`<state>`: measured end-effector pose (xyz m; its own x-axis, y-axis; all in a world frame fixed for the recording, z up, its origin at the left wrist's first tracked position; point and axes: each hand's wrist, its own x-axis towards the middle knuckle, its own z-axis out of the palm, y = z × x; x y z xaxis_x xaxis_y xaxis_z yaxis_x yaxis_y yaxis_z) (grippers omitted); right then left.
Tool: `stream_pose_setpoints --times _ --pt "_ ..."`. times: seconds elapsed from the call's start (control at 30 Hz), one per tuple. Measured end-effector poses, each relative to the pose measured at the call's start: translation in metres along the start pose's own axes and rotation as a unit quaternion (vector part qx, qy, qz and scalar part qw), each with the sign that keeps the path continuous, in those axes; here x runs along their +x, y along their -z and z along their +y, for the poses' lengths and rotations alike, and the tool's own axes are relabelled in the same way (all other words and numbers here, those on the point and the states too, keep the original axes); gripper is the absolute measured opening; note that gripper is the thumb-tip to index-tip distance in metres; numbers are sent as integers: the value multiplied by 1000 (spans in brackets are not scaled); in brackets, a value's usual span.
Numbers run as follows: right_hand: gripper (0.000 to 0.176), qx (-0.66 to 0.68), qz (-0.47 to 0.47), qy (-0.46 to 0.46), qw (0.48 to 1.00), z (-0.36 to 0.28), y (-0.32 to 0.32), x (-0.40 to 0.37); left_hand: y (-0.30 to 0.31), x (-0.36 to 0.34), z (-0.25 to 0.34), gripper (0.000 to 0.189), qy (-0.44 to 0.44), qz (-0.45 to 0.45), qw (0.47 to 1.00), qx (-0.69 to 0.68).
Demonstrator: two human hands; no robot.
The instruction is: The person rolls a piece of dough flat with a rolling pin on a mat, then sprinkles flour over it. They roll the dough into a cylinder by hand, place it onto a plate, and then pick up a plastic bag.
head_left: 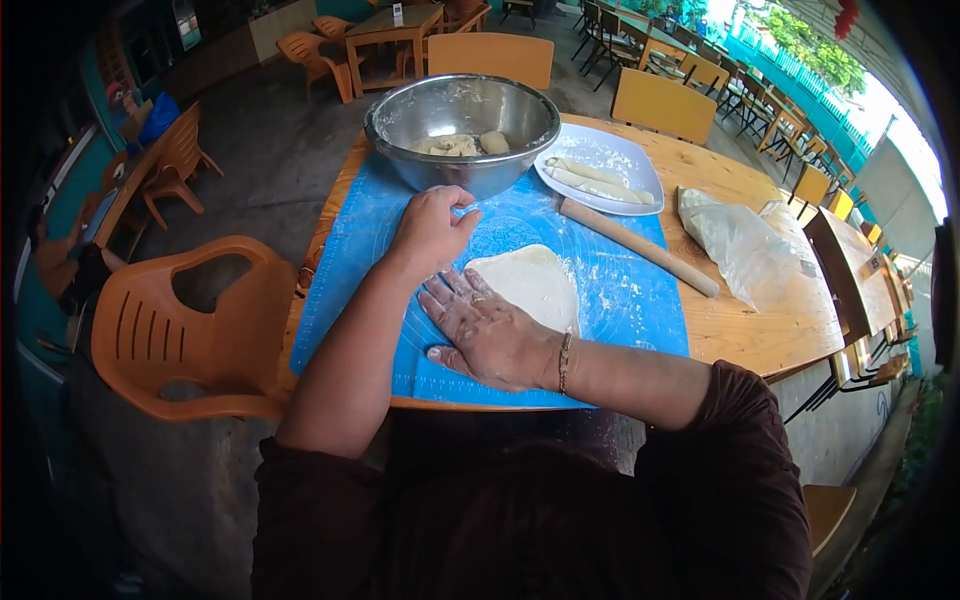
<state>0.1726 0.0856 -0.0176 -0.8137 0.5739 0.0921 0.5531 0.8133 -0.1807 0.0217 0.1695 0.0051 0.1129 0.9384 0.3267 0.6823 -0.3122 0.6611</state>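
Observation:
My right hand point(495, 338) lies flat, palm down, with floury fingers stretched out over the left edge of a thin dough sheet point(535, 285). That sheet rests on a blue pastry mat point(640, 315) dusted with flour. Farther forward, my left hand point(432, 228) hovers over the mat near the steel bowl point(470, 175), its fingers loosely bent and the thumb apart, with nothing visible in it. Lumps of dough point(455, 146) sit inside the bowl. A wooden rolling pin point(640, 247) lies slantwise on the right of the mat.
A white plate point(640, 165) with rolled dough pieces point(598, 182) stands right of the bowl. A clear plastic bag point(735, 240) lies on the wooden table point(790, 325) at the right. An orange chair point(200, 325) stands close at the left, with more tables and chairs behind.

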Motion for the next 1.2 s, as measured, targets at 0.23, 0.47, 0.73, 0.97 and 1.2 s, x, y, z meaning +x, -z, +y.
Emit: stream_pose_setpoints --times 0.23,0.47,0.73,0.97,1.2 --pt "75 13 -5 35 999 -6 26 -91 -12 -10 11 25 -70 -4 998 4" --pt "81 -123 -16 -173 977 37 28 -97 -28 -8 13 23 -89 -35 995 -7" --pt "86 -24 -30 -73 997 25 16 -16 -21 -3 -5 25 -83 42 995 -19" --pt "85 -52 5 -195 979 59 21 -56 -20 -5 2 25 -83 35 996 -27" --pt "78 -38 14 -84 996 5 28 -115 -19 -5 6 23 -61 -5 998 -1"
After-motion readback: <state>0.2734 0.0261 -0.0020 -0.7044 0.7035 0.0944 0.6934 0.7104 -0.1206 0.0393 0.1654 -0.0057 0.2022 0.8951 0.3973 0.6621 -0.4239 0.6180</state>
